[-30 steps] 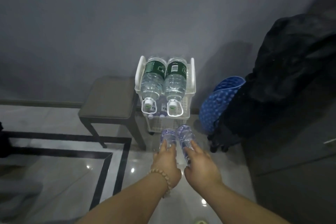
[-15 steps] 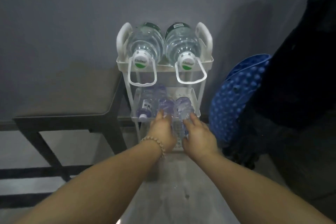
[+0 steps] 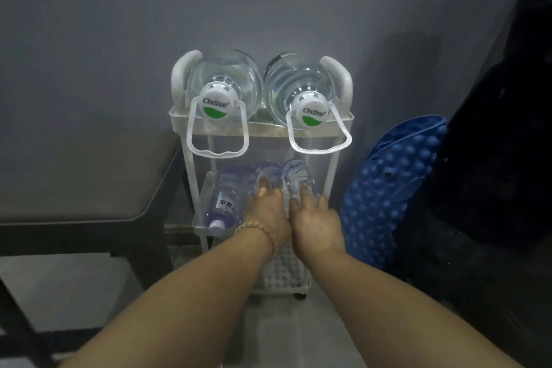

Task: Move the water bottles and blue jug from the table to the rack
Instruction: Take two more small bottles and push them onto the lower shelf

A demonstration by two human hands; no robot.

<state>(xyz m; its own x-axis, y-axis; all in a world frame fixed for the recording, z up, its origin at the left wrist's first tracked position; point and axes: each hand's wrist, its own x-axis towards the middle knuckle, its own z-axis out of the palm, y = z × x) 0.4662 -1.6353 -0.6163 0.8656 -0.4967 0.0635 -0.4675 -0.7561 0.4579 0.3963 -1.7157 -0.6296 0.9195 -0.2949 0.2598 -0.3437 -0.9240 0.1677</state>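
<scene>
Head view: left hand (image 3: 265, 212) grips the left small bottle (image 3: 268, 172) and right hand (image 3: 316, 221) the right small bottle (image 3: 298, 173), fingers (image 3: 263, 187) wrapped round them. Half a second ago both sat at the rack (image 3: 340, 121) edge. Now they lie deeper on the middle shelf, beside a third bottle (image 3: 224, 203). Likely only the release is left.

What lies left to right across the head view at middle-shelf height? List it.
Grey stool → purple-capped bottle → second bottle, held by the left hand → third bottle, held by the right hand → blue studded mat → black bundle.
</scene>
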